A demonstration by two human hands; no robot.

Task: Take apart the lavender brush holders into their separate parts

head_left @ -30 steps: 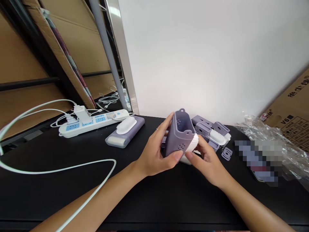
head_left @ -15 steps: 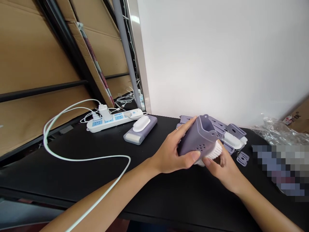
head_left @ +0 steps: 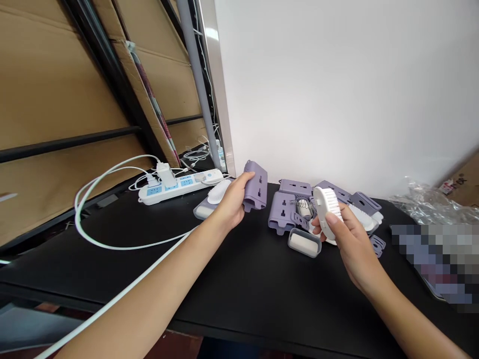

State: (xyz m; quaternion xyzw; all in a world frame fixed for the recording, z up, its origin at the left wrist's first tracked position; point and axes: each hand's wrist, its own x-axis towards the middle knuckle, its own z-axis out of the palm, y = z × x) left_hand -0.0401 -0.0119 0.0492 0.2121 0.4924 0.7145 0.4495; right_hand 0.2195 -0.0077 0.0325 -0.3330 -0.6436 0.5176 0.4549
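My left hand (head_left: 235,197) is closed around a purple plastic holder (head_left: 258,185), its slotted back turned toward the right. Behind that hand, another purple case with a white brush (head_left: 218,191) on top lies partly hidden. My right hand (head_left: 350,234) grips a white scrubbing brush (head_left: 326,212) between thumb and fingers, bristles facing right. Just left of it, a small translucent grey tray with a white insert (head_left: 304,244) rests on the black table. Beyond lie more purple holders (head_left: 281,212), a metal coil spring (head_left: 301,203) and a flat slotted purple piece (head_left: 377,245).
A white power strip (head_left: 181,185) with plugs stands at the back left, and its white cable (head_left: 123,247) loops across the black table (head_left: 254,284). Clear plastic wrap (head_left: 430,199) lies at the right. Cardboard (head_left: 48,75) leans behind a black frame on the left.
My hands have moved apart. The left carried the purple holder leftward and turned it. The white brush is now away from the holder, in my right hand.
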